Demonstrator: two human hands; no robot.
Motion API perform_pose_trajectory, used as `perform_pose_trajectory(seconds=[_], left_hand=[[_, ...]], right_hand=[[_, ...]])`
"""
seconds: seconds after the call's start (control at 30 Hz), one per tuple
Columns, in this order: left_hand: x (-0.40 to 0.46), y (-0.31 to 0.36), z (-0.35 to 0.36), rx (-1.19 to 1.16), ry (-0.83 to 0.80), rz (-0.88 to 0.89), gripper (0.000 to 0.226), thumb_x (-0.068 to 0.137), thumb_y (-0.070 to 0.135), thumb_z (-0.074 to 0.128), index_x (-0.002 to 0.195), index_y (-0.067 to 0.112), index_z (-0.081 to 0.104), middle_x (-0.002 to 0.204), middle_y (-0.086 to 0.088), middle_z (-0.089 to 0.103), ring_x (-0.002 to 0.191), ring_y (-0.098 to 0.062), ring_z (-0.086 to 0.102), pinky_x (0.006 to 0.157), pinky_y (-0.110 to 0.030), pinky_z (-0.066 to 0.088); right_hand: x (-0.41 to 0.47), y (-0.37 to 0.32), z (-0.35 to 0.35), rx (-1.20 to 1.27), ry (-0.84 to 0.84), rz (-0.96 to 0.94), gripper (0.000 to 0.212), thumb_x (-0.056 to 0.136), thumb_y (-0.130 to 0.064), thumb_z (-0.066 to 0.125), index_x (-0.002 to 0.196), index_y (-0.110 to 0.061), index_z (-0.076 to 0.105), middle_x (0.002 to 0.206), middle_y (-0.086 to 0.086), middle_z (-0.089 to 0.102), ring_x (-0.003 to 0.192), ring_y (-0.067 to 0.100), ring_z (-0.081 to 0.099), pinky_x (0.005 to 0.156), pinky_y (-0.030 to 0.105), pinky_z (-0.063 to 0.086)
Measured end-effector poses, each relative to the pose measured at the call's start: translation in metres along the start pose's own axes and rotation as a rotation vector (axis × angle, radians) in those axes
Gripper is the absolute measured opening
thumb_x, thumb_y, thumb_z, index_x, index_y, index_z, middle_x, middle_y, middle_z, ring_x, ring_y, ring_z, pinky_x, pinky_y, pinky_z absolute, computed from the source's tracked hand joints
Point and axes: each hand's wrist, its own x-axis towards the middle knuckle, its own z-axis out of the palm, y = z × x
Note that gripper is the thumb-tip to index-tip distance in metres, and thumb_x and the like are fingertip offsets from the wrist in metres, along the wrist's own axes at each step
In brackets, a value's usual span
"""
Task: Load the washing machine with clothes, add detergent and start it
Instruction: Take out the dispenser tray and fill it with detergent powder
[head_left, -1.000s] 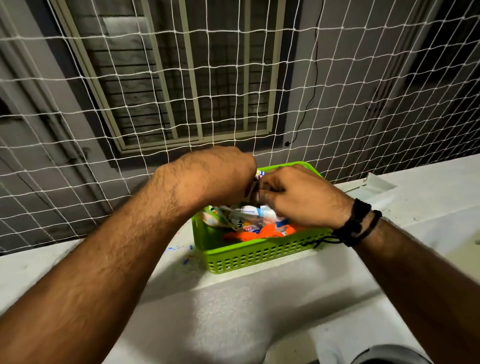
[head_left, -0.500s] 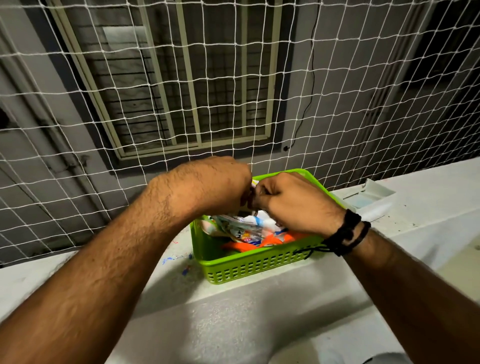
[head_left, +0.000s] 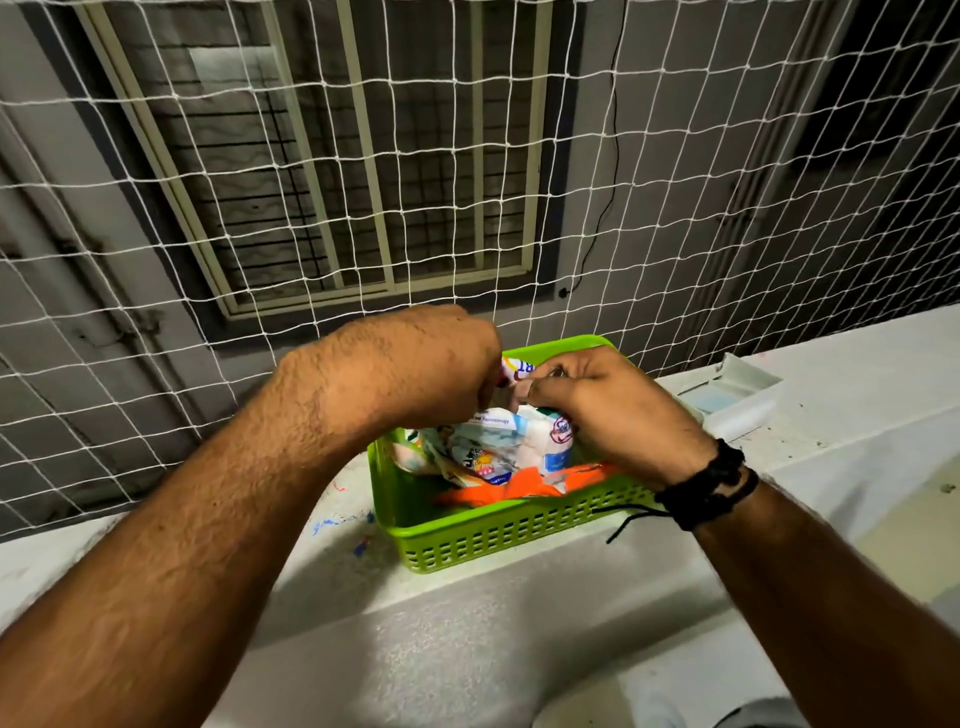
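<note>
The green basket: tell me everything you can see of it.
The green basket is a rectangular, bright lime tub that looks like plastic, with slotted walls and a smooth rolled rim. It sits upright on the white ledge in front of the netting. It holds a crumpled white printed packet and something orange. Both hands, left and right, pinch the packet's top above it; the right wrist hides the right rim.

You are on a home balcony or utility ledge. A white safety net (head_left: 675, 182) stretches across the opening, and beyond it stands a neighbouring grey wall with a barred window (head_left: 363, 171). A paint-flecked white ledge (head_left: 467, 623) carries a green basket (head_left: 498, 535) of sachets (head_left: 498, 447) and a white tray (head_left: 737, 384).
</note>
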Motion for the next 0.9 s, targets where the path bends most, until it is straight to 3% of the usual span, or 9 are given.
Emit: perform_pose_trajectory(seconds=[0.07,0.17,0.27,0.43,0.53,0.6,0.77,0.9], left_hand=[[0.0,0.001,-0.003,-0.007,0.015,0.008,0.023,0.094,0.024,0.058,0.112,0.026,0.072,0.102,0.006,0.07,0.086,-0.012,0.056,0.071,-0.024,0.045],[0.0,0.002,-0.006,0.011,0.032,0.014,0.024,0.094,0.024,0.056,0.112,0.025,0.073,0.105,0.004,0.071,0.093,-0.014,0.06,0.077,-0.026,0.048],[0.0,0.002,-0.008,0.016,0.012,0.005,0.023,0.095,0.025,0.057,0.113,0.026,0.072,0.105,0.006,0.07,0.09,-0.011,0.058,0.073,-0.024,0.044],[-0.001,0.001,-0.011,0.013,0.064,0.004,0.023,0.094,0.026,0.058,0.112,0.028,0.072,0.098,0.012,0.07,0.091,-0.009,0.056,0.074,-0.022,0.041],[-0.001,0.0,-0.014,0.004,0.062,0.008,0.023,0.094,0.025,0.059,0.112,0.03,0.071,0.067,0.024,0.05,0.088,-0.006,0.056,0.077,-0.022,0.043],[-0.002,-0.001,-0.015,-0.011,0.06,0.004,0.023,0.093,0.026,0.058,0.111,0.031,0.071,0.063,0.024,0.045,0.091,-0.008,0.06,0.08,-0.024,0.047],[-0.003,-0.002,-0.015,-0.049,0.049,-0.015,0.023,0.094,0.022,0.059,0.112,0.031,0.071,0.065,0.025,0.046,0.084,-0.003,0.056,0.083,-0.025,0.049],[-0.003,-0.001,-0.016,-0.042,0.047,-0.014,0.022,0.094,0.023,0.059,0.111,0.031,0.071,0.066,0.023,0.05,0.083,-0.004,0.057,0.08,-0.024,0.049]], right_hand=[[-0.002,0.001,-0.002,0.054,0.015,0.02,0.016,0.087,-0.014,0.066,0.081,-0.004,0.076,0.082,0.007,0.078,0.075,0.017,0.068,0.077,0.04,0.053],[-0.006,0.0,-0.005,0.141,0.039,0.028,0.015,0.088,-0.009,0.064,0.083,0.001,0.074,0.084,0.017,0.076,0.074,0.018,0.065,0.073,0.034,0.048],[-0.01,-0.002,-0.009,0.289,0.071,0.046,0.017,0.09,-0.004,0.062,0.076,-0.003,0.073,0.065,0.005,0.071,0.063,0.011,0.063,0.063,0.023,0.048],[-0.014,-0.005,-0.018,0.343,0.106,0.062,0.028,0.092,-0.006,0.059,0.07,-0.012,0.075,0.079,0.004,0.076,0.082,0.015,0.067,0.078,0.034,0.047],[-0.016,-0.007,-0.023,0.31,0.122,0.102,0.033,0.093,-0.013,0.056,0.065,-0.019,0.072,0.085,0.005,0.078,0.095,0.014,0.07,0.072,0.032,0.04],[-0.018,-0.01,-0.028,0.317,0.119,0.107,0.029,0.094,-0.016,0.055,0.069,-0.019,0.071,0.085,0.009,0.078,0.104,0.015,0.069,0.067,0.03,0.039],[-0.024,-0.01,-0.039,0.346,0.149,0.135,0.018,0.094,-0.019,0.057,0.081,-0.017,0.069,0.086,0.013,0.078,0.109,0.02,0.069,0.079,0.036,0.041],[-0.028,-0.011,-0.044,0.375,0.162,0.142,0.018,0.094,-0.019,0.058,0.084,-0.013,0.071,0.088,0.015,0.077,0.093,0.024,0.065,0.066,0.029,0.038]])
